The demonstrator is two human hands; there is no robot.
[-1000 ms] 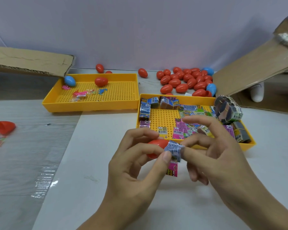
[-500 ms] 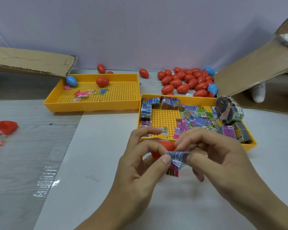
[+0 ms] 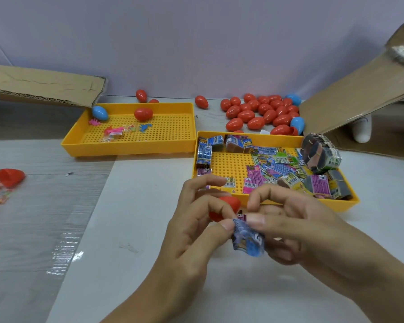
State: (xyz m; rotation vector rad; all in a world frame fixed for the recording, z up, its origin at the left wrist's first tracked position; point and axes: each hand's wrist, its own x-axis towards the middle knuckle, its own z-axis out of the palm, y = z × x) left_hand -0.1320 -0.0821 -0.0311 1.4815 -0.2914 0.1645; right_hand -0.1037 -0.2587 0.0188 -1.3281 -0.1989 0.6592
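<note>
- The left hand (image 3: 196, 231) is gripping a red egg shell (image 3: 226, 202) inside its curled fingers, and its thumb is pinching the left end of a blue leaflet (image 3: 248, 241).
- The right hand (image 3: 303, 229) is pinching the same blue leaflet from the opposite side, thumb on top and fingers curled beneath. Both hands are therefore clamped on it.
- The blue leaflet is hanging just below the red egg shell, on the side nearer the person. Its folded length is running roughly left to right between the two thumbs.
- The fingers are hiding the shell's opening, so which way it is facing cannot be told.
- Both things are being held above the table (image 3: 149, 206), just in front of the near edge of the leaflet tray (image 3: 336, 205).
- Judged from this layout, the coming move is calling for a short push of the leaflet up and away from the person, toward the shell.
- The left hand is already carrying the shell and is the nearer one. The right hand is better placed to do the pushing.
- A toy tray (image 3: 126, 150) is sitting toward the far left of the table.
- An egg pile (image 3: 261, 113) is lying along the table's far edge.
</note>
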